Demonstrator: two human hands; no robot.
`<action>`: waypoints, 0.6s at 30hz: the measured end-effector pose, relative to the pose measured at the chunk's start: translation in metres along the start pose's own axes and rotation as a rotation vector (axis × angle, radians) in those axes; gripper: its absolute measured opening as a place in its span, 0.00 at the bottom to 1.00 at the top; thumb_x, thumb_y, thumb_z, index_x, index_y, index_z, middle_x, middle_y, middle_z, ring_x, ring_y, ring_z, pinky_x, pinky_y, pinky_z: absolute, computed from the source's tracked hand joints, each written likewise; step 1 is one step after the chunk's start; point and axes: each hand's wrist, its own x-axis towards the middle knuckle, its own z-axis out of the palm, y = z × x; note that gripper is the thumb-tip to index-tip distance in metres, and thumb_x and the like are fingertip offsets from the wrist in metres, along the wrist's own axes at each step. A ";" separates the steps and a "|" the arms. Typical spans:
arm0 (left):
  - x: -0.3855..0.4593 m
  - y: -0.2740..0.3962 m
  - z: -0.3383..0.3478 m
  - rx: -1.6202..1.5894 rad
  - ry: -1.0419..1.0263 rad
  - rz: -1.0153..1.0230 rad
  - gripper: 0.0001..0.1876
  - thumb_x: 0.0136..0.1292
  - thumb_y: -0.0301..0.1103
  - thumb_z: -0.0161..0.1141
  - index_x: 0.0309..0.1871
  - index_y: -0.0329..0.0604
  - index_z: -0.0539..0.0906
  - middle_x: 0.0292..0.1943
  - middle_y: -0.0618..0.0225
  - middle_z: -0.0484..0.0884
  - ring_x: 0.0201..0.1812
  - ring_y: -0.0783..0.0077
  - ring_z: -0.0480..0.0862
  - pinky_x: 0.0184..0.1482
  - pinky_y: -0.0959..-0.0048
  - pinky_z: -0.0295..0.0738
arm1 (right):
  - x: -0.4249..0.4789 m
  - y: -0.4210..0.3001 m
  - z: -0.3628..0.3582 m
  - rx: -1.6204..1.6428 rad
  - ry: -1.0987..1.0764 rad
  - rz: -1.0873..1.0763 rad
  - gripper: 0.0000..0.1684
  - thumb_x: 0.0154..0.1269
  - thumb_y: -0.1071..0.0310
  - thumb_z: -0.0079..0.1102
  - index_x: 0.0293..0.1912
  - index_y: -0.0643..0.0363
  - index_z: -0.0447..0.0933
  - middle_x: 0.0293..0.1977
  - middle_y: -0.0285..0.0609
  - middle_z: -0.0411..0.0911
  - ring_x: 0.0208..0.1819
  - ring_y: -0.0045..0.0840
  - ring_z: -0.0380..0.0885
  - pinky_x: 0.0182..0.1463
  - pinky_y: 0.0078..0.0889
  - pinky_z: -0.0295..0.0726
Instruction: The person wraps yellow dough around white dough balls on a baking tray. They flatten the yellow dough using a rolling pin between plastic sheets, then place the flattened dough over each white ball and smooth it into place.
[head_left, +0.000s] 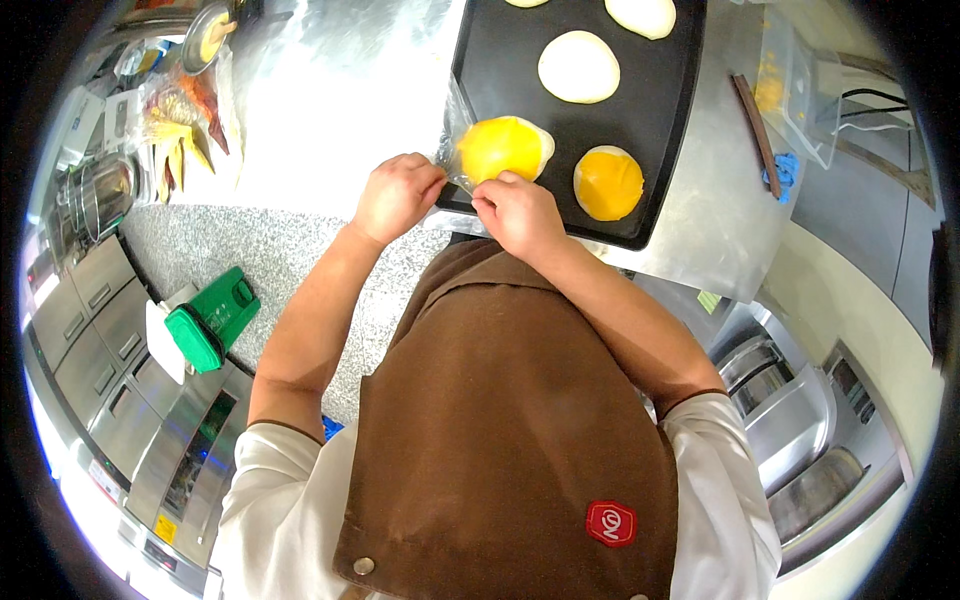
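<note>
My left hand (401, 196) pinches one end of a clear plastic film (455, 127) at the tray's near left corner. The fingers of my right hand (519, 214) are closed on the film's near edge. Just beyond them, a glossy yellow slice (499, 146) lies over a pale dough round; whether film still covers part of it, I cannot tell. To its right sits another dough round topped with a yellow slice (609, 184). A plain dough round (579, 67) lies farther up the black baking tray (517, 82), with others partly cut off at the top.
The tray rests on a steel worktable (352, 97). At right are a brown stick (756, 135), a blue cloth (784, 177) and a clear plastic container (799, 97). Bagged goods (184, 127) and a metal bowl (204, 41) stand left. A green bin (214, 319) is on the floor.
</note>
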 end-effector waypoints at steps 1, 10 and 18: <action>-0.002 -0.001 0.000 0.001 0.000 -0.001 0.05 0.64 0.29 0.75 0.42 0.44 0.92 0.38 0.62 0.90 0.42 0.52 0.90 0.47 0.56 0.87 | 0.000 0.000 0.002 -0.004 -0.002 -0.002 0.04 0.70 0.64 0.72 0.39 0.52 0.89 0.34 0.45 0.84 0.35 0.48 0.87 0.41 0.53 0.88; -0.019 -0.008 -0.001 0.007 0.013 -0.001 0.03 0.65 0.30 0.74 0.40 0.45 0.91 0.36 0.64 0.89 0.41 0.53 0.90 0.48 0.56 0.88 | -0.002 -0.007 0.012 0.001 -0.007 -0.027 0.04 0.70 0.64 0.72 0.38 0.52 0.89 0.34 0.46 0.84 0.35 0.49 0.87 0.40 0.53 0.87; -0.033 -0.010 -0.009 0.012 -0.012 -0.020 0.04 0.67 0.31 0.75 0.42 0.44 0.92 0.38 0.62 0.90 0.42 0.52 0.90 0.47 0.56 0.87 | -0.004 -0.016 0.019 0.002 -0.039 -0.027 0.04 0.70 0.65 0.71 0.39 0.52 0.89 0.34 0.47 0.84 0.36 0.50 0.87 0.41 0.54 0.87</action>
